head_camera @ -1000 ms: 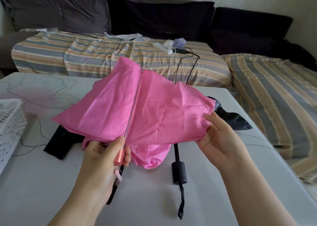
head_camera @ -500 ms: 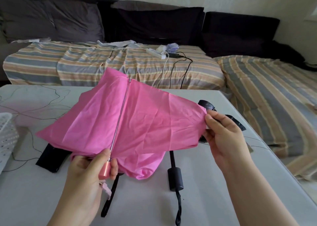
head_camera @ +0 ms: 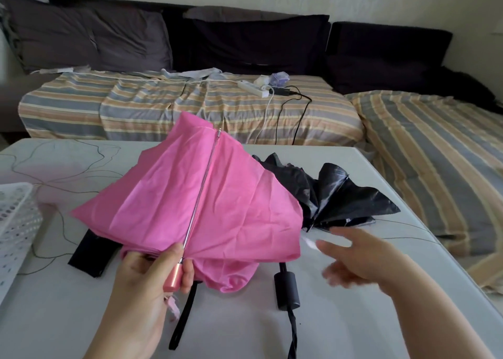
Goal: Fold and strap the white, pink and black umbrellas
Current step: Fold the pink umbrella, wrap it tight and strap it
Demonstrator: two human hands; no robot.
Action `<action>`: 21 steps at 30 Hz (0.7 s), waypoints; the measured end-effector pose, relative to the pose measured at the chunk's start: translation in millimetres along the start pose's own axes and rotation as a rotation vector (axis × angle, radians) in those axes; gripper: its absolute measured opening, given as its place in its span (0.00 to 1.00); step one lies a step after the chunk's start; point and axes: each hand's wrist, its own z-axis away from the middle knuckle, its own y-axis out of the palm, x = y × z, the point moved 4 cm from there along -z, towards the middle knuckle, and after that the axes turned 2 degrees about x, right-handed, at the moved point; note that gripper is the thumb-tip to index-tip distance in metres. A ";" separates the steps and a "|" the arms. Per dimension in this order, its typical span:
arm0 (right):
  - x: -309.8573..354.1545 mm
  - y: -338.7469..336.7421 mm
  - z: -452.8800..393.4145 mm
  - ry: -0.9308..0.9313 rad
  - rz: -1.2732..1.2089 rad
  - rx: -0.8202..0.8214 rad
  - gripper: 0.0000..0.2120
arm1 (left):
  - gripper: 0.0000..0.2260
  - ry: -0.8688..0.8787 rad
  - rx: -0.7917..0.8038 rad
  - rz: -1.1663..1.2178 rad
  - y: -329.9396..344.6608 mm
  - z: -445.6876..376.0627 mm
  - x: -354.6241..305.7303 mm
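Left hand [head_camera: 152, 274] grips crumpled pink umbrella [head_camera: 206, 209] (smooth metal shaft).

Left hand [head_camera: 152, 273] fingers curled in grip; right hand [head_camera: 362, 260] blurred, fingers spread, holding nothing.

The right hand [head_camera: 362, 260] has let go of the pink umbrella's [head_camera: 206, 203] right edge and now hangs open just right of it, uncovering more of the black umbrella [head_camera: 337, 195] behind.
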 end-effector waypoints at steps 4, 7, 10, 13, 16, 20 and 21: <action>36.4 -18.2 11.5 -0.383 0.071 -0.453 0.17 | 0.09 -0.041 0.068 0.002 1.3 1.5 2.1; 72.8 2.1 20.6 -0.668 -0.084 -0.368 0.11 | 0.12 -0.090 0.178 -0.038 6.2 6.0 2.2; 83.6 21.6 13.1 -0.725 -0.063 -0.244 0.11 | 0.10 -0.114 0.230 -0.080 6.9 10.7 6.5; 84.6 25.0 3.3 -0.704 -0.144 -0.278 0.03 | 0.12 -0.144 0.263 -0.097 6.1 13.5 10.5; 83.2 23.9 -1.8 -0.679 -0.372 -0.218 0.10 | 0.15 -0.150 0.286 -0.108 2.6 13.2 10.3; 83.6 20.6 -0.4 -0.653 -0.326 -0.230 0.17 | 0.08 -0.130 0.315 -0.095 1.8 14.9 5.1; 83.3 20.6 -0.7 -0.638 -0.342 -0.224 0.18 | 0.06 -0.124 0.321 -0.092 2.0 15.4 3.6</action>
